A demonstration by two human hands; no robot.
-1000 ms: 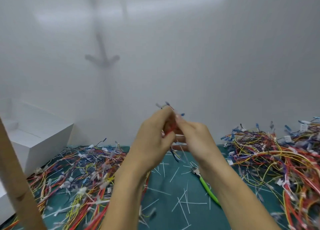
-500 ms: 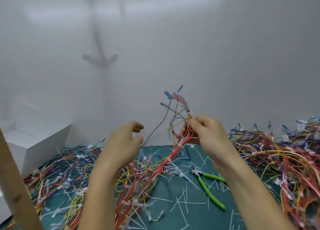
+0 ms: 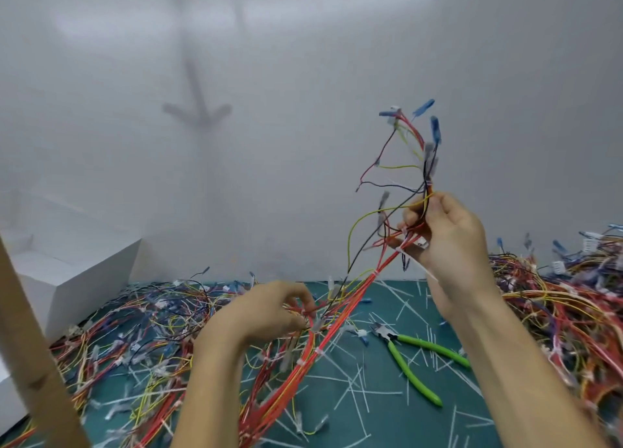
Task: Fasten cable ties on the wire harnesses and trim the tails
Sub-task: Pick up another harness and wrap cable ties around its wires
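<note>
Head view: we held one wire harness (image 3: 362,291) up off the green mat (image 3: 404,427), above and left of the green-handled cutters (image 3: 414,363). The right hand (image 3: 448,245) was clamped round its upper end, above the cutters, with connector leads fanning up out of the fist. The left hand (image 3: 266,312) was lower, left of the cutters, its fingers curled and pinching the red strands.

Along the harness we counted at least two white ties cinched with no tail showing. One more, at the right hand, had a long white tail (image 3: 429,275) sticking out untrimmed. The cutters lay untouched on the mat, with cut tails (image 3: 354,390) littered all around them.

One heap of harnesses (image 3: 556,312) lay right of the cutters and another (image 3: 135,329) far to their left — which was finished we could not tell. Our judgement: this harness was nearly done, with trimming left — and plenty of stock beyond.
</note>
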